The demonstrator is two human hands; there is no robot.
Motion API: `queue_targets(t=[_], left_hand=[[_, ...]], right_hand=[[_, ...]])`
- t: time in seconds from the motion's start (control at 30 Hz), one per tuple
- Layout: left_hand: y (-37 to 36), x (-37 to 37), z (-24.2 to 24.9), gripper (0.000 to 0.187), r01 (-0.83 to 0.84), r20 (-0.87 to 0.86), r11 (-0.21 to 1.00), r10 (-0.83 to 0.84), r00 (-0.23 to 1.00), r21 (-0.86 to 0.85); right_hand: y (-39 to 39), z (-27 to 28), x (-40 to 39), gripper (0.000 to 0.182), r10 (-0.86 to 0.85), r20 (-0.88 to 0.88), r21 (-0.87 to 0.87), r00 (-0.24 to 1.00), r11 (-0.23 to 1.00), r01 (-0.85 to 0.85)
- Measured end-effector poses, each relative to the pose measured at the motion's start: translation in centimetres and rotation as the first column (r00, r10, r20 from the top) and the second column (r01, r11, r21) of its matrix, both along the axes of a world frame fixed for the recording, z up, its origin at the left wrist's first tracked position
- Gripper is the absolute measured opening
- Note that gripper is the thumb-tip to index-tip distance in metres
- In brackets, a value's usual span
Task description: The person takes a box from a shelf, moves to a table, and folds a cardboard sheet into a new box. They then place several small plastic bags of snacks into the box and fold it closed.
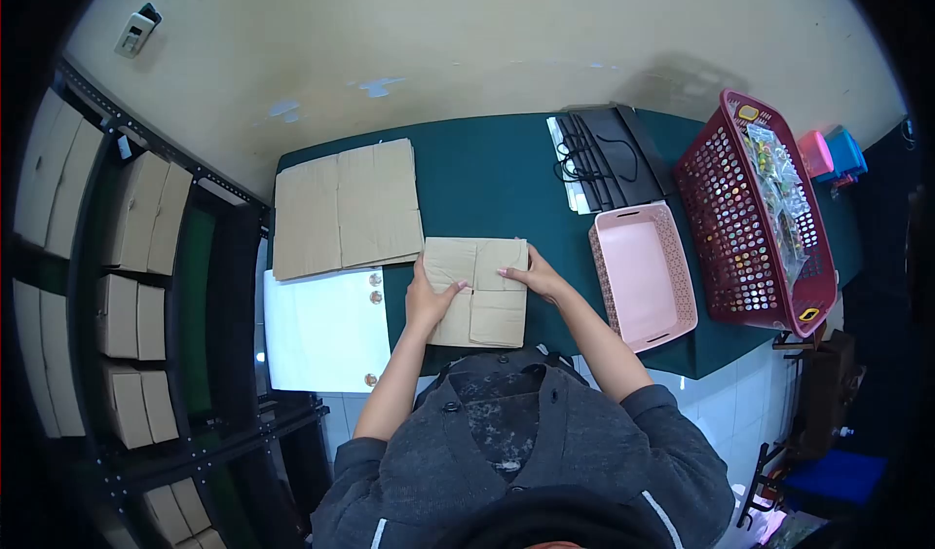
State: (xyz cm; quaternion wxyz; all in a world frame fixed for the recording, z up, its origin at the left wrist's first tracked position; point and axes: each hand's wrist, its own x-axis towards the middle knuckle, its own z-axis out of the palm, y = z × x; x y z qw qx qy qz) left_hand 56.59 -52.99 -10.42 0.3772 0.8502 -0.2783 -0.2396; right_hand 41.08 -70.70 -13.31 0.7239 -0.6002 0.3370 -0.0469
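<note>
A folded piece of brown cardboard (pixel 499 315) lies at the front edge of the green-covered table, close to my body. My left hand (pixel 429 299) grips its left side, thumb on top and the other fingers beneath or behind the edge. On the opposite side, my right hand (pixel 538 274) holds the upper right edge, its thumb also on the top face. Flaps and a seam show on the cardboard between my thumbs. Just to the upper left is a stack of flat cardboard sheets (pixel 375 203), its corner close to the held piece.
White paper sheets (pixel 321 330) with round stickers lie at left. A pink basket (pixel 643 276), black folders (pixel 614 159) and a maroon basket (pixel 740 247) of small packets stand at right. Shelves of boxes (pixel 136 320) line the far left. The wall (pixel 487 42) is behind the table.
</note>
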Motion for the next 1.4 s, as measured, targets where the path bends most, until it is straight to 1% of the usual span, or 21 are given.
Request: queue_targets(t=[0.07,0.17,0.27,0.3,0.37,0.4,0.43,0.47,0.5,0.57,0.7,0.93,1.03,1.1,1.17,1.2,1.23,1.27,1.3,1.37,1.4], left_hand=[[-0.6,-0.2,-0.1,0.096,-0.019,0.023,1.000,0.018,1.000,0.010],[-1.1,-0.2,0.7,0.101,-0.054,0.042,0.995,0.051,0.998,0.079],[-0.9,0.6,0.1,0.108,0.014,-0.017,1.000,-0.014,1.000,0.027],[-0.6,0.7,0.0,0.114,0.076,-0.032,0.996,-0.077,0.997,-0.046],[0.5,0.9,-0.5,0.120,0.135,-0.043,0.984,-0.141,0.989,-0.118],[1.4,1.0,-0.9,0.127,0.267,-0.066,0.956,-0.276,0.959,-0.121],[2.1,0.7,-0.4,0.133,0.393,-0.089,0.911,-0.405,0.910,-0.126],[2.7,-0.1,0.0,0.136,0.448,-0.070,0.893,-0.449,0.891,-0.038],[3.1,-0.8,0.4,0.136,0.447,-0.072,0.894,-0.448,0.891,-0.034],[3.7,-1.7,0.9,0.133,0.477,-0.011,0.878,-0.478,0.878,-0.033],[3.9,-2.0,1.2,0.128,0.430,-0.054,0.902,-0.431,0.901,-0.031],[4.0,-1.2,0.7,0.121,0.426,-0.160,0.904,-0.426,0.891,-0.034],[4.3,-0.8,0.3,0.113,0.437,-0.125,0.894,-0.446,0.886,-0.095],[4.9,-0.4,0.2,0.094,0.407,-0.070,0.908,-0.415,0.907,-0.104],[6.1,0.5,-1.1,0.071,0.175,-0.288,0.955,-0.243,0.926,-0.240],[6.9,1.1,-2.5,0.052,0.094,-0.145,0.951,-0.142,0.979,-0.295],[7.6,1.6,-2.0,0.036,-0.016,-0.050,0.971,0.004,0.999,-0.238],[8.5,2.6,-2.1,0.025,-0.094,0.066,0.974,0.110,0.992,-0.207],[9.4,3.6,-3.8,0.018,-0.212,0.179,0.939,0.265,0.947,-0.271],[10.7,4.7,-3.6,0.015,-0.247,0.358,0.956,0.288,0.888,-0.157],[11.1,5.2,-4.0,0.015,-0.253,0.360,0.955,0.293,0.886,-0.157]], right_hand=[[-0.3,-0.8,0.2,0.105,-0.037,0.112,-0.120,0.993,0.992,0.050],[-0.7,-0.9,0.5,0.116,-0.007,0.115,-0.122,0.993,0.992,0.022],[-0.7,0.3,0.5,0.117,0.015,0.097,-0.109,0.995,0.994,-0.004],[-0.8,0.6,0.5,0.117,0.018,0.100,-0.113,0.995,0.994,-0.007],[-0.8,1.2,0.3,0.107,0.009,0.142,-0.134,0.990,0.991,0.011],[-1.2,0.7,0.2,0.107,0.010,0.141,-0.133,0.990,0.991,0.009],[-1.8,0.0,0.3,0.098,0.039,0.101,-0.244,0.994,0.970,-0.013],[-2.3,-0.8,0.4,0.088,0.065,0.059,-0.350,0.996,0.936,-0.040],[-2.3,-0.6,0.6,0.088,0.066,0.060,-0.347,0.996,0.937,-0.041],[-2.3,-0.2,0.6,0.068,0.071,0.078,-0.269,0.994,0.962,-0.048],[-1.7,0.4,-0.1,0.063,0.114,0.075,-0.327,0.991,0.941,-0.084],[-2.4,0.3,-1.2,0.060,0.181,0.114,-0.196,0.977,0.968,-0.157],[-2.6,1.0,-1.6,0.059,0.193,0.107,-0.119,0.975,0.976,-0.180],[-2.6,1.4,-1.5,0.059,0.202,0.103,-0.096,0.974,0.977,-0.192],[-2.5,1.4,-1.6,0.058,0.208,0.082,-0.267,0.975,0.947,-0.180],[-2.0,1.7,-1.5,0.058,0.220,0.085,-0.266,0.972,0.945,-0.191],[-1.3,2.4,-1.5,0.056,0.147,0.024,-0.551,0.989,0.828,-0.109],[-0.9,3.2,-1.4,0.054,0.054,-0.008,-0.784,0.999,0.619,-0.040],[-0.6,3.6,-1.2,0.054,0.060,-0.006,-0.783,0.998,0.621,-0.042],[-0.2,4.4,-0.4,0.049,-0.011,0.060,-0.835,0.998,0.547,0.056],[-0.1,4.8,0.2,0.049,-0.005,0.062,-0.835,0.998,0.548,0.054]])
